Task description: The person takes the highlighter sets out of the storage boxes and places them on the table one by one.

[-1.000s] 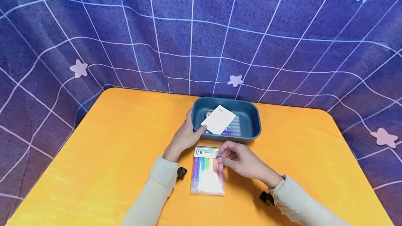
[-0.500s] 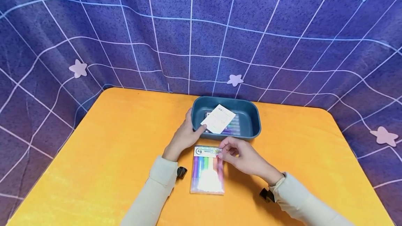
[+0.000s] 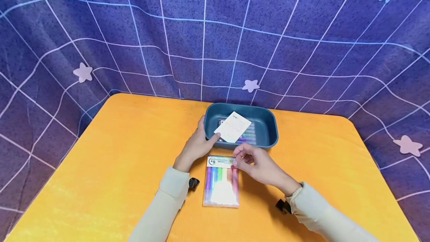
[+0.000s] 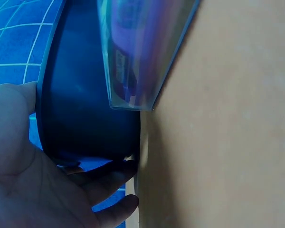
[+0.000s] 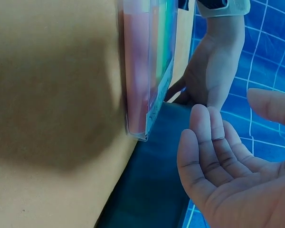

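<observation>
My left hand [image 3: 195,145] grips the left end of a dark teal plastic bin [image 3: 265,126], its thumb over the near rim and its fingers around the outer side. In front of the bin, a clear pack of markers [image 3: 218,184] in several colours lies flat on the table, its white label toward the bin. Above the pack's upper right corner hovers my right hand [image 3: 256,165]. The right wrist view shows those fingers loosely bent, apart from the marker pack [image 5: 137,71], with nothing in them. In the left wrist view, the pack's purple end [image 4: 133,52] shows beside the bin.
Inside the bin, a white printed card or packet [image 3: 233,127] lies across a second clear pack with coloured stripes [image 3: 248,135]. The yellow-covered table [image 3: 117,160] ends at a blue gridded curtain [image 3: 188,40] behind the bin. Black straps [image 3: 193,184] sit at both wrists.
Hardly anything differs. The right hand has risen very slightly over the pack's corner, while the left hand, bin and marker pack stay in place.
</observation>
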